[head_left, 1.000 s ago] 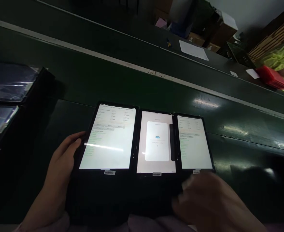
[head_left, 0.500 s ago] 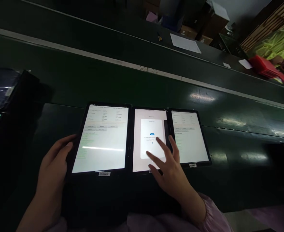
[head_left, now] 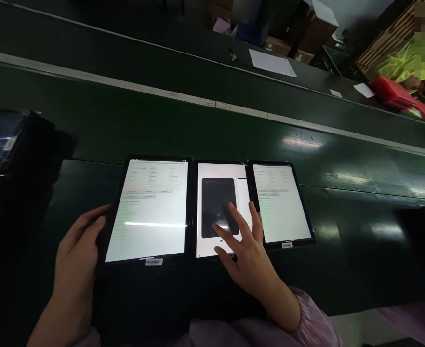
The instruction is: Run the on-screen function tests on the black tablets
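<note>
Three tablets with lit screens lie side by side on the dark green bench. My left hand (head_left: 78,258) grips the left edge of the left tablet (head_left: 151,217), its thumb and fingers at the frame. That tablet shows rows of checkboxes, grey buttons and green text. Fingers spread, my right hand (head_left: 250,255) is over the lower part of the middle tablet (head_left: 201,168), holding nothing. A dark panel on a pale background fills much of the middle screen. Behind my right fingers, the right tablet (head_left: 281,207) shows a page of similar layout. Whether my fingertips touch the glass I cannot tell.
Dark plastic-wrapped items (head_left: 3,137) stand at the left edge. Across the bench lie a white sheet (head_left: 272,62) and red folders (head_left: 393,92), near a person in yellow-green (head_left: 396,62). Cardboard boxes (head_left: 277,46) stand behind. A dark object (head_left: 422,236) sits at the right.
The middle tablet's screen has changed from a white card with a blue button to a dark panel. My right hand has shifted slightly left in view; my left hand keeps its hold.
</note>
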The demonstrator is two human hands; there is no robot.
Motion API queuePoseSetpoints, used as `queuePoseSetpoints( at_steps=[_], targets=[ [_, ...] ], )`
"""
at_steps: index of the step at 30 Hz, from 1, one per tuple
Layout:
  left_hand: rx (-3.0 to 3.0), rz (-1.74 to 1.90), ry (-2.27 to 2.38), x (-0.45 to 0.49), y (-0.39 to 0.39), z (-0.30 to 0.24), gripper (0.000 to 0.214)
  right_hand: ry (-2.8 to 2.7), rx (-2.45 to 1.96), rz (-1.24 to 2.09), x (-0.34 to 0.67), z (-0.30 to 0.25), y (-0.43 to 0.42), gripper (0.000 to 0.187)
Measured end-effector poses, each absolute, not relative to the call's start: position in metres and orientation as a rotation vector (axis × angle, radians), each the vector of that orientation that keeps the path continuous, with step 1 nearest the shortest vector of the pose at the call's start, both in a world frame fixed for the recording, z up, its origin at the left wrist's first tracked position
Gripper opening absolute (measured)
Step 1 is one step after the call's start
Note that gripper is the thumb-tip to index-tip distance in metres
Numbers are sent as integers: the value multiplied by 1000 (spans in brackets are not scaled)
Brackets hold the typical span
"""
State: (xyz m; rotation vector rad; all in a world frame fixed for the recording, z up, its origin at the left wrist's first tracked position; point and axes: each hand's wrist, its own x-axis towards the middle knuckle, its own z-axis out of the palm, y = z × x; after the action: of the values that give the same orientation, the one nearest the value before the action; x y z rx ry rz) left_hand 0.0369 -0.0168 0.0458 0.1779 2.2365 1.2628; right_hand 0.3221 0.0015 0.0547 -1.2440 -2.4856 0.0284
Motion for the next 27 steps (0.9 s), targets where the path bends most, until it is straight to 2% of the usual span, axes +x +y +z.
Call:
queuePoseSetpoints(
  at_steps=[9,27],
  targets=[
    [287,1292,2294,44,-18,50,40,-2262,-1331,-35,340,51,13,26],
    [253,1200,2323,44,-14,57,39,-2326,-1333,-5,337,53,14,42]
  ],
)
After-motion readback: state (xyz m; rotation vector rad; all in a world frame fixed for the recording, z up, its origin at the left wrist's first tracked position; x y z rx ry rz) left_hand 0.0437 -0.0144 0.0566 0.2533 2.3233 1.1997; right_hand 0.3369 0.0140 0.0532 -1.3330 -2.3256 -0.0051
